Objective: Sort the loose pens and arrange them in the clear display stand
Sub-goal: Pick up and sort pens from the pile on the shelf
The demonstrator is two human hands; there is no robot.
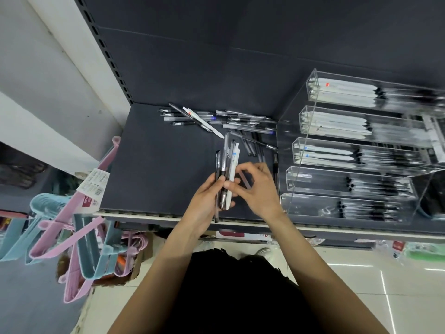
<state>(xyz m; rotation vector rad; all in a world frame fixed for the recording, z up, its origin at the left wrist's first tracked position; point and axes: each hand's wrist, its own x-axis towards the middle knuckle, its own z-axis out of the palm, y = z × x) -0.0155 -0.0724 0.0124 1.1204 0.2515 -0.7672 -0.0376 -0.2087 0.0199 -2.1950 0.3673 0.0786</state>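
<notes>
Several pens stand gathered in the left hand (204, 196), which is closed around a small bunch (225, 174) held upright over the dark shelf (156, 165); I count roughly four barrels: a white one with a blue band, clear ones and a black-gripped one. The right hand (255, 186) is at the bunch, its fingertips (228, 185) touching the white barrel, and it appears to carry one more pale, blurred pen across the palm; I cannot tell how firmly. More loose pens (224, 120) lie in a heap at the back of the shelf. The clear display stand (349, 150) sits just beside the hands, to the right, its five stepped troughs already partly filled by type.

Recommended practice: separate the white pen first, keep all tips pointing one way, match each barrel to the trough holding its kind, and keep the left grip snug so the thin clear pens do not slide out below.
</notes>
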